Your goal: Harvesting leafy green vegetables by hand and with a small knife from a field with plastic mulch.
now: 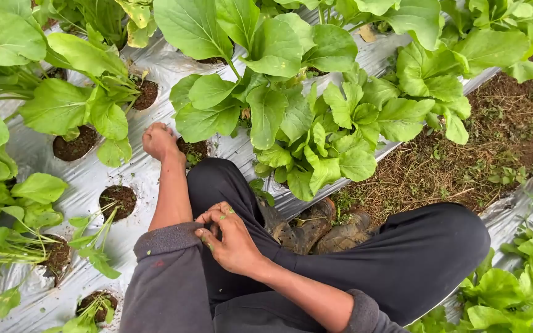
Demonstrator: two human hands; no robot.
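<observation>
**Hands at the mulch bed, one reaching into a planting hole**

The person crouches beside a bed covered in silver plastic mulch [87, 179], boots [316, 228] planted on the dirt path. The left hand [158, 140] is stretched forward and curled into a loose fist at the edge of a planting hole [194, 149] just to its right. The knuckles face the camera, so what the fingers hold, if anything, cannot be told. The hole sits right under the leaves of a large green plant [260, 105], which probably explains the low, tucked reach.

The right hand [229, 237] lies close to the body, well behind the left one. Its fingers are bent and pinching at the pushed-up grey sleeve cuff [165, 237] of the left arm, as if holding the fabric clear of the soil. Small green flecks stick to the fingers; it grips nothing else that shows.

Left of the outstretched arm, a bare soil hole [118, 200] lies open in the plastic, and nearer the body thin seedlings [94, 243] lean out of other holes. Full leafy plants crowd the bed beyond the left hand.
</observation>
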